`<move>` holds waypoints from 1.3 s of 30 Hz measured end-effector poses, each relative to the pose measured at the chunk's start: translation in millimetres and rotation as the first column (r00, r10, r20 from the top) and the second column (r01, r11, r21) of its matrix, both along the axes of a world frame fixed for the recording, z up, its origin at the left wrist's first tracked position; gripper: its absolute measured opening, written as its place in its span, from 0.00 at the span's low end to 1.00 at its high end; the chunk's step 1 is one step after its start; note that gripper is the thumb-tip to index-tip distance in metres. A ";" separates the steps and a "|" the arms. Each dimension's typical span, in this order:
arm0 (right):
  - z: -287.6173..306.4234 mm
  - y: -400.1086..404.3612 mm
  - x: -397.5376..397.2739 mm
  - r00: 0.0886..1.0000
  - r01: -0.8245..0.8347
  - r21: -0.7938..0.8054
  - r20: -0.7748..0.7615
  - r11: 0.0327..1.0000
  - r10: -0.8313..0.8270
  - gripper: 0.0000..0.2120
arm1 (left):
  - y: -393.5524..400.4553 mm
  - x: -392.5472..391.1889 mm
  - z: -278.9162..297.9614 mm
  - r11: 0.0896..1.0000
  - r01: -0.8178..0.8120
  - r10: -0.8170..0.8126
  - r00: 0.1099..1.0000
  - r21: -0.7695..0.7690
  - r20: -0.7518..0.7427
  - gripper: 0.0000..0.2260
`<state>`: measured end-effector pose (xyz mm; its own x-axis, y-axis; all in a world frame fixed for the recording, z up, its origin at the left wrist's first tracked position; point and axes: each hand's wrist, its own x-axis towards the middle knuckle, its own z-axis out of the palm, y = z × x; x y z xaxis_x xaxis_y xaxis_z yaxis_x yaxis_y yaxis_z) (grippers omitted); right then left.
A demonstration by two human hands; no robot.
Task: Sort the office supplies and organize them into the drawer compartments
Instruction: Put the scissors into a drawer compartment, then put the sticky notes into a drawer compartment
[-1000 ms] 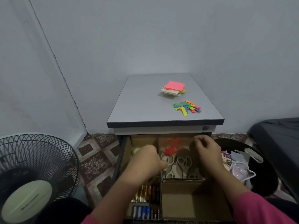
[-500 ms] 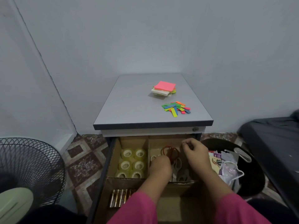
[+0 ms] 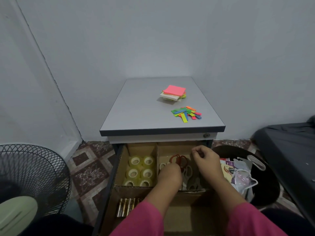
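Head view: both hands, left (image 3: 170, 174) and right (image 3: 207, 160), hide the scissors (image 3: 179, 160); grips unclear.

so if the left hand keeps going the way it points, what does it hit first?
Likely the red-handled scissors, just beyond the left hand in the scissors compartment. It points forward and down into that compartment. Depth is unclear; it may already touch the white-handled scissors beneath.

Tape rolls (image 3: 140, 170) in drawer (image 3: 119, 169) compartment left of scissors (image 3: 179, 160).
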<state>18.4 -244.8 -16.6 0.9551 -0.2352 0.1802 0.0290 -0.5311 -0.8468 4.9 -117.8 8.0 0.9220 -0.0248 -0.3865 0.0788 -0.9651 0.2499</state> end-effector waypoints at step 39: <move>148.2 48.4 267.7 0.932 -0.156 -0.355 -0.363 0.922 0.018 0.30 | 154.8 177.5 75.1 0.782 -0.037 0.452 0.721 -0.622 0.525 0.09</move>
<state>286.1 -196.4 131.6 0.9857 -0.1302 -0.1074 -0.1680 -0.8172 -0.5513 182.4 37.0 83.1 0.9333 0.2311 0.2749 -0.0803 -0.6118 0.7869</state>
